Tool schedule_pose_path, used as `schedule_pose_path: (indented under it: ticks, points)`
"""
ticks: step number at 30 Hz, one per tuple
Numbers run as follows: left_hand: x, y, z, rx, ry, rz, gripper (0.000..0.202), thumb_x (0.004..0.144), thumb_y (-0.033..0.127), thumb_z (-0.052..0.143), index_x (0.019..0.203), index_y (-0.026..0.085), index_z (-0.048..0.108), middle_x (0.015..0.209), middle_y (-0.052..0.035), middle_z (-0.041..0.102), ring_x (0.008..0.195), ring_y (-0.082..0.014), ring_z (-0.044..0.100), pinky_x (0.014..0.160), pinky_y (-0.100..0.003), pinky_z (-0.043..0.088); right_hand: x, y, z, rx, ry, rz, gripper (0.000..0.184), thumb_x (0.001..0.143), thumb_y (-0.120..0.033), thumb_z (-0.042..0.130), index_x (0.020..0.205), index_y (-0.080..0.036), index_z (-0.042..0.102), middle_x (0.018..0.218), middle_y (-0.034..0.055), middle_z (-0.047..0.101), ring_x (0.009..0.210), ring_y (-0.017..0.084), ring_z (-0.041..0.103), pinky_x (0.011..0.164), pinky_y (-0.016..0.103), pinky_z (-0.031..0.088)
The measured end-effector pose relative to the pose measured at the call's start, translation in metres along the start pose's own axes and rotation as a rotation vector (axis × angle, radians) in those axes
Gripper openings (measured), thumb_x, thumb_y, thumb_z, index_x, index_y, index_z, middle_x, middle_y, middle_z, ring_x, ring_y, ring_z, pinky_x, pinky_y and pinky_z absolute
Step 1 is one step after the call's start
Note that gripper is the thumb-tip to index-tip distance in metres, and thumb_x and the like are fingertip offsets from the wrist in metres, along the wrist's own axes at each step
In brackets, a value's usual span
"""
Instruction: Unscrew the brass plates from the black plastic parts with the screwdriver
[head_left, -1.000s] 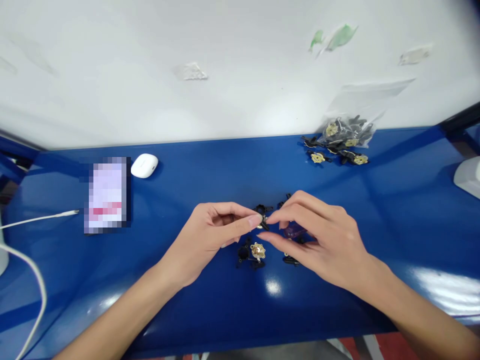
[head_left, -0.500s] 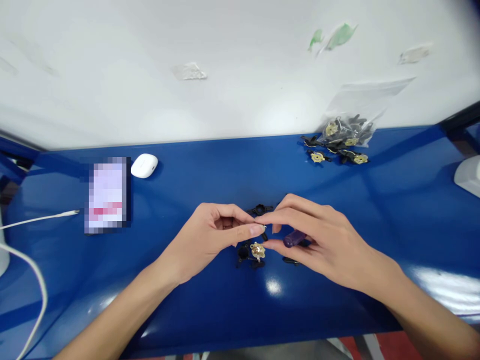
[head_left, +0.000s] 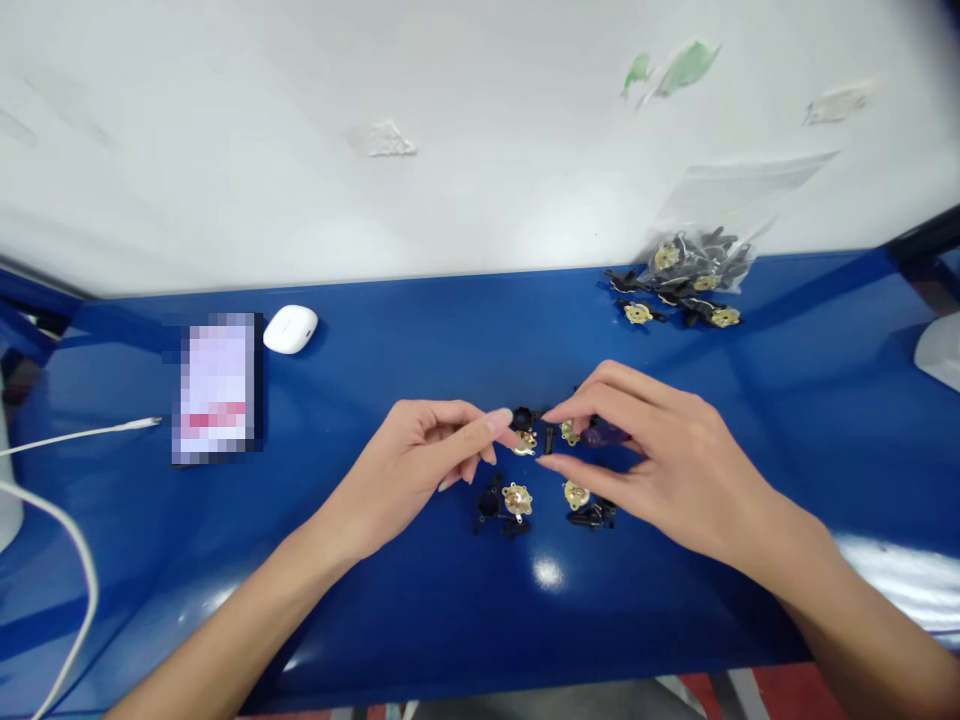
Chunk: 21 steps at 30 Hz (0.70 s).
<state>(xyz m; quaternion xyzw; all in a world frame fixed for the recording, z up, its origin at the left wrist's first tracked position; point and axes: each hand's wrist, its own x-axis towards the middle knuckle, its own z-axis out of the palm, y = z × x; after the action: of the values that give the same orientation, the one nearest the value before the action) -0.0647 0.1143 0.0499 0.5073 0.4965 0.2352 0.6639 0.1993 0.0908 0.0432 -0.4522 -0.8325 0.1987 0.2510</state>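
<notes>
My left hand (head_left: 427,465) has its thumb pressed against the index finger beside a round brass-coloured part (head_left: 524,443); anything tiny in this pinch is hidden. In the curled fingers of my right hand (head_left: 652,450) lies a purple screwdriver handle (head_left: 606,436), its shaft out of sight. The right thumb and index finger are spread, with a small black rod-like piece (head_left: 550,438) near their tips. Close below, another brass-coloured disc (head_left: 517,500) sits beside a black plastic housing (head_left: 489,503). A third disc (head_left: 576,494) lies under my right hand, next to black pieces (head_left: 592,515).
A clear plastic bag (head_left: 709,262) of black and brass parts leans on the white wall at the back right, more parts (head_left: 638,314) before it. At the left are a blurred-out phone (head_left: 217,385), a white earbud case (head_left: 291,329) and a white cable (head_left: 82,437).
My hands have drawn apart; the right moved slightly up and right, its thumb and index finger spreading. The brass and black parts beneath show more fully. The purple handle stays in my right hand.
</notes>
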Motion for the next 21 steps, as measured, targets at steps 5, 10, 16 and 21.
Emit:
schedule_pose_path:
  ticks: [5, 10, 16, 21]
  points:
    - [0.002, -0.003, -0.004, 0.005, 0.082, 0.026, 0.043, 0.103, 0.060, 0.077, 0.096, 0.021, 0.093, 0.075, -0.0039, 0.064, 0.067, -0.0159, 0.051, 0.056, -0.028, 0.035, 0.001, 0.009, 0.000, -0.112, -0.072, 0.077, 0.021, 0.101, -0.035, 0.086, 0.115, -0.024, 0.076, 0.107, 0.0021, 0.072, 0.078, 0.017, 0.074, 0.067, 0.033, 0.056]
    - [0.003, -0.004, -0.003, 0.029, 0.105, 0.041, 0.042, 0.104, 0.059, 0.077, 0.095, 0.021, 0.092, 0.073, -0.0035, 0.063, 0.067, -0.0161, 0.052, 0.056, -0.028, 0.036, -0.001, 0.010, 0.005, -0.175, -0.117, 0.053, 0.026, 0.099, -0.038, 0.088, 0.118, -0.025, 0.076, 0.105, 0.0007, 0.072, 0.070, 0.015, 0.070, 0.064, 0.033, 0.054]
    - [0.003, -0.005, -0.004, 0.049, 0.122, 0.059, 0.039, 0.105, 0.057, 0.077, 0.094, 0.022, 0.092, 0.073, -0.0026, 0.064, 0.066, -0.0142, 0.053, 0.056, -0.027, 0.036, -0.001, 0.010, 0.009, -0.245, -0.121, 0.034, 0.030, 0.096, -0.038, 0.090, 0.118, -0.024, 0.076, 0.105, 0.0001, 0.071, 0.069, 0.017, 0.070, 0.058, 0.035, 0.048]
    - [0.003, -0.006, -0.004, 0.054, 0.114, 0.063, 0.041, 0.105, 0.058, 0.076, 0.093, 0.022, 0.091, 0.071, -0.0022, 0.064, 0.066, -0.0140, 0.053, 0.056, -0.027, 0.037, -0.001, 0.010, 0.008, -0.247, -0.122, 0.030, 0.032, 0.095, -0.038, 0.091, 0.121, -0.024, 0.077, 0.107, -0.0004, 0.072, 0.069, 0.016, 0.070, 0.059, 0.035, 0.048]
